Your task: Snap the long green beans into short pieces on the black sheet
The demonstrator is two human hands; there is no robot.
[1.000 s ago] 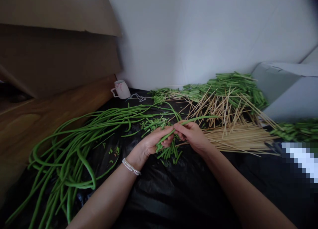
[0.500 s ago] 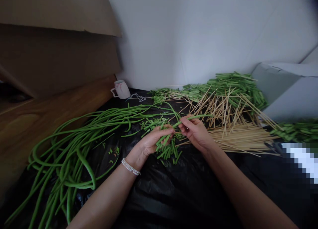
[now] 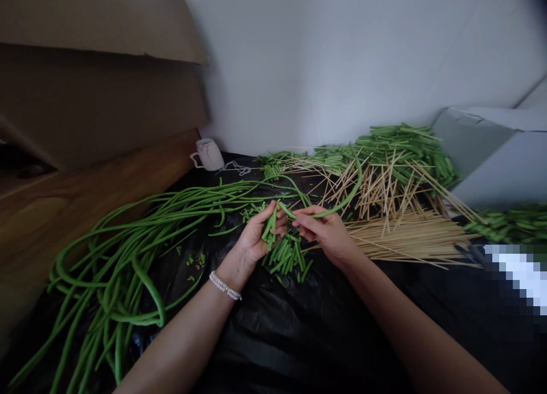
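Note:
My left hand (image 3: 258,231), with a beaded bracelet (image 3: 225,286) on its wrist, is closed around a few short cut pieces of long bean (image 3: 269,233). My right hand (image 3: 322,230) pinches a long bean (image 3: 339,207), whose far end curves up and away to the right. The near end of that bean reaches to the fingertips of my left hand. Just below the hands lies a small pile of cut bean pieces (image 3: 288,258) on black plastic sheeting (image 3: 273,337). Whole long beans (image 3: 123,257) are heaped in a tangle on the left.
Thin wooden sticks (image 3: 401,237) lie spread on the right. Behind them is a large pile of cut beans (image 3: 401,149) against the white wall (image 3: 342,69). A white mug (image 3: 209,155) stands at the back beside some string (image 3: 238,167). A cardboard box (image 3: 102,97) rises at the left.
The bean in my right hand has swung from nearly straight to curving upward. My left hand has turned more upright, with its bean pieces now pointing up. The piles stay as they were.

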